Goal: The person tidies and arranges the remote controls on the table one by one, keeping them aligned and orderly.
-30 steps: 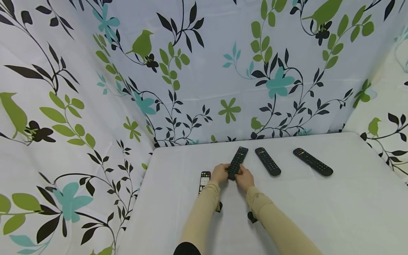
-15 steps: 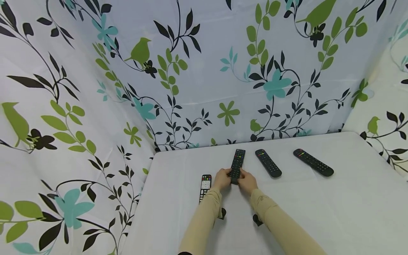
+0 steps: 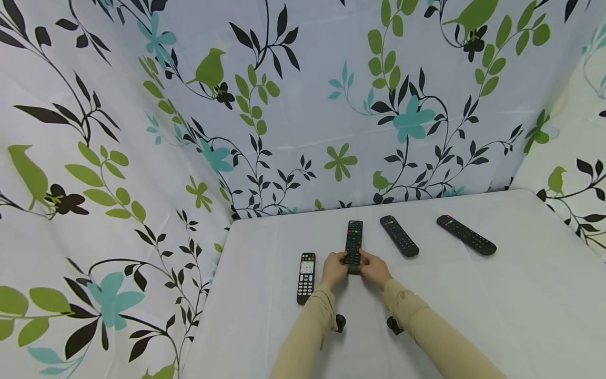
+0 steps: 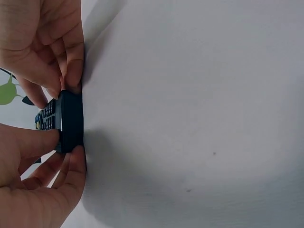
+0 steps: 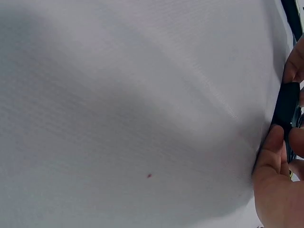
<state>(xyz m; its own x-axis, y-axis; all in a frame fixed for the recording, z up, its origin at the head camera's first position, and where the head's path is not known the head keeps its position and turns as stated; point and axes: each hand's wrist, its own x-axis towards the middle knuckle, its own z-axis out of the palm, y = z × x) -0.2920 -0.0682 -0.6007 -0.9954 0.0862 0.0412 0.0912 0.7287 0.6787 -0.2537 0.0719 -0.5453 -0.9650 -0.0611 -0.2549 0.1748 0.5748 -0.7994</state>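
A long black remote control (image 3: 353, 239) lies nearly straight on the white table, its lower end between my two hands. My left hand (image 3: 334, 269) pinches its left edge near that end, and my right hand (image 3: 375, 269) pinches the opposite edge. In the left wrist view, the end of the black remote (image 4: 72, 121) faces the camera, with thumbs and fingertips on both sides, low against the cloth. To the left lies a black remote with white keys (image 3: 306, 278), fully visible beside my left wrist.
Right of my hands, a rounded black remote (image 3: 399, 236) lies slanted, and another black remote (image 3: 466, 235) slants farther right. White cloth covers the table (image 3: 473, 305). A patterned curtain (image 3: 293, 126) rises behind its far edge.
Both hands have turned the held remote from a rightward slant to nearly upright in view. My left forearm has shifted right, uncovering the remote with white keys.
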